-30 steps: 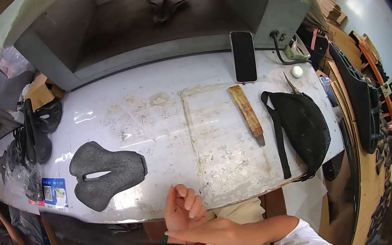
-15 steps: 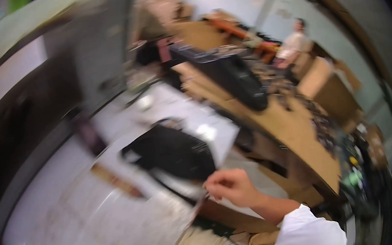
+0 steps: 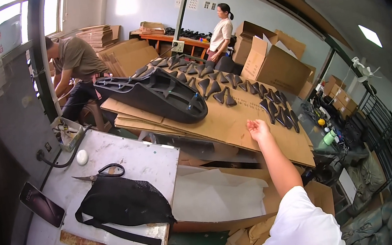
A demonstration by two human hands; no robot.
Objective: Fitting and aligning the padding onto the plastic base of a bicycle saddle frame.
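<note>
My right hand (image 3: 258, 129) reaches out over the cardboard-covered table (image 3: 238, 136), fingers loosely bent and apart, with nothing visible in them. Just beyond it lie several black bicycle saddles (image 3: 272, 104) in rows. A large black moulded seat shell (image 3: 162, 94), hollow side up, rests to the left of the hand on the same cardboard. My left hand is out of view. On the white bench nearer me lie a black fabric cover (image 3: 124, 202) with a strap, black-handled scissors (image 3: 99, 174) and a worn blade with a rusty wrapped handle (image 3: 83, 242).
A phone (image 3: 42, 204) leans at the bench's left, near a white round object (image 3: 82, 157) and a small box of tools (image 3: 67, 133). One person (image 3: 78, 59) bends at the far left; another (image 3: 221, 31) stands behind the table. Open cartons (image 3: 278, 68) stand at the back right.
My view has swung up and to the right. My right hand has moved from the bench's edge out over the cardboard table. My left hand has left the picture.
</note>
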